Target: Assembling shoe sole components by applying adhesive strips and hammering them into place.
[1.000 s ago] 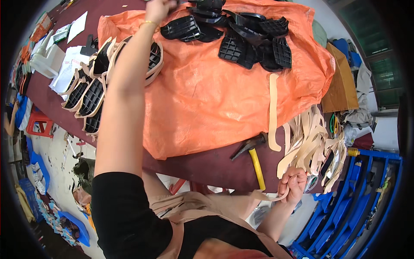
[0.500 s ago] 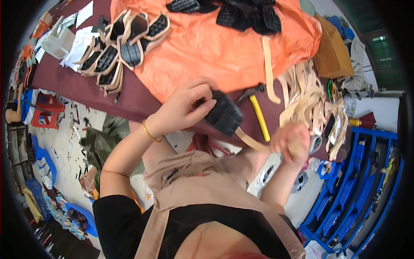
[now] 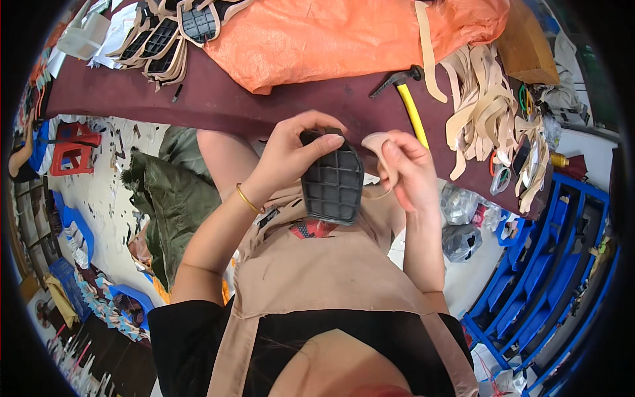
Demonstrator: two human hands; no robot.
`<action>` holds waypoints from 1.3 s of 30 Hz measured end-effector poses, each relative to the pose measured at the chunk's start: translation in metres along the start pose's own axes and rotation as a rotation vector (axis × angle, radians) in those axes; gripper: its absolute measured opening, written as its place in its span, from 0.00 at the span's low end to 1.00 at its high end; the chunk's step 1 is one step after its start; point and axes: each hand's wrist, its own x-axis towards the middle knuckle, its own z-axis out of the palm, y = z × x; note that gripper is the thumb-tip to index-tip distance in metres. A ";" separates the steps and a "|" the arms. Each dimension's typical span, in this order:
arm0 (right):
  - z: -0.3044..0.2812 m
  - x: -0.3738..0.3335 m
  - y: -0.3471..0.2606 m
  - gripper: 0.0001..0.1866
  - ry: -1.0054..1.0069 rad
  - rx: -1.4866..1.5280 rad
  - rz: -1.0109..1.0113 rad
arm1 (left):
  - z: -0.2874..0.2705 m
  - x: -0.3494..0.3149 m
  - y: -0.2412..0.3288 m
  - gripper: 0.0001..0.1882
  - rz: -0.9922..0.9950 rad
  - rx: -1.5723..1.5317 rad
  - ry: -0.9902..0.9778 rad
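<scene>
Well, at the far left a red plastic stool (image 3: 71,152) stands on the floor, and on the bench (image 3: 215,99) to its right lie black gridded pieces rimmed with beige strip (image 3: 159,36), stacked and overlapping. A dark olive cloth (image 3: 173,208) is bunched below the bench edge.

The left hand (image 3: 294,149) is clamped on a similar black gridded piece (image 3: 332,185), thumb on the near face at its upper end. The piece is held over the apron (image 3: 311,271), just off the bench edge, its grid facing up to the view. Beyond it spreads an orange sheet (image 3: 331,40).

Next comes a beige strip (image 3: 383,151), curled up at one end and pinched by the right hand (image 3: 411,165), whose grip is closed on it. Half a second ago that hand was farther from the piece, the strip drawn out between them; now it is near the piece's right edge. That seems to put strip and edge within easy reach of each other, though I cannot tell whether they are joined.

Right of the hands lie a yellow-handled hammer (image 3: 408,102), a single loose strip (image 3: 428,53), a heap of beige strips (image 3: 483,99) and, beyond the bench, a blue rack (image 3: 529,291).
</scene>
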 end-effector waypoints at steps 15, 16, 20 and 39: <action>0.015 0.009 0.010 0.09 0.001 0.062 0.152 | 0.007 -0.006 -0.013 0.07 0.060 -0.013 0.107; 0.015 0.008 0.011 0.09 0.002 0.071 0.152 | 0.008 -0.007 -0.013 0.07 0.067 -0.014 0.108; 0.020 0.007 0.011 0.08 0.033 0.080 0.185 | 0.007 -0.008 -0.011 0.06 0.110 0.027 0.118; 0.031 -0.003 0.005 0.05 0.015 -0.947 -0.460 | 0.013 -0.009 0.000 0.14 0.169 -0.002 -0.081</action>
